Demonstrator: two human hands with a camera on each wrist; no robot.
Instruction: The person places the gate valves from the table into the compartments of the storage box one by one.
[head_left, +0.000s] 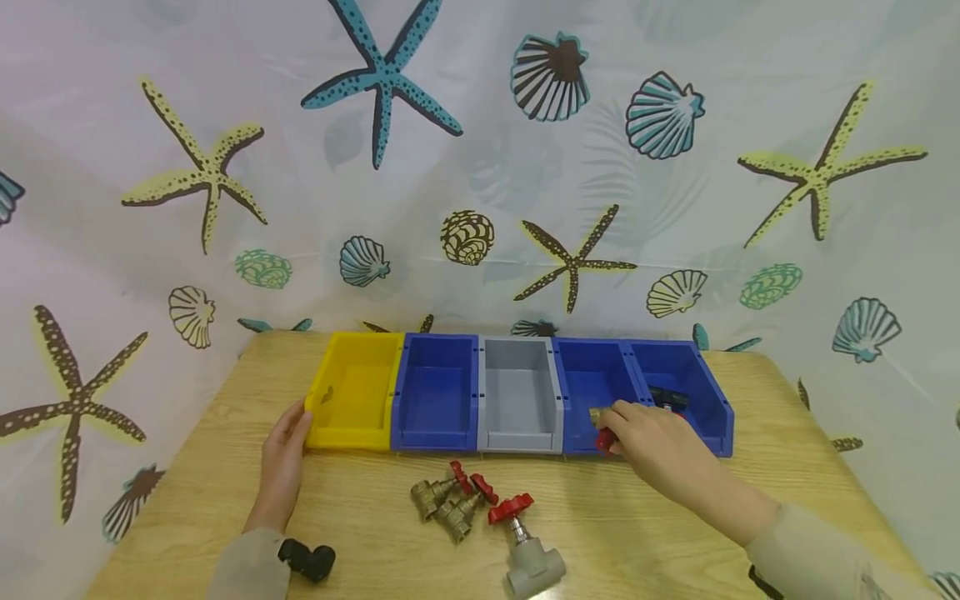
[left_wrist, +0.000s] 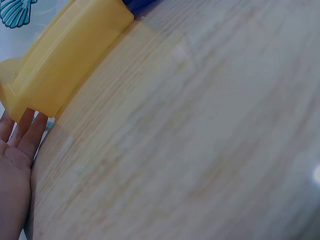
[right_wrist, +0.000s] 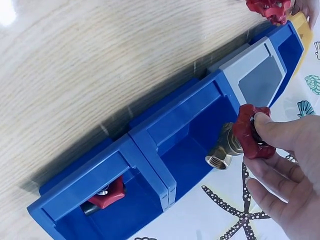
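My right hand (head_left: 655,437) pinches a brass valve (right_wrist: 227,145) by its red handwheel (right_wrist: 252,131), thumb on one side and fingers on the other. The valve hangs over the second blue bin from the right (head_left: 592,367), its threaded opening turned down toward it. At the far left, my left hand (head_left: 283,446) rests its fingers against the outer front corner of the yellow bin (head_left: 352,435); in the left wrist view the fingers (left_wrist: 32,132) look fairly straight at the bin's edge.
The rightmost blue bin (head_left: 716,417) holds a dark valve with a red handwheel (right_wrist: 110,194). A grey bin (head_left: 517,354) and another blue bin (head_left: 438,350) stand between. Before them lie two brass valves (head_left: 429,497) and a grey valve (head_left: 534,565) on the wooden table (head_left: 375,533).
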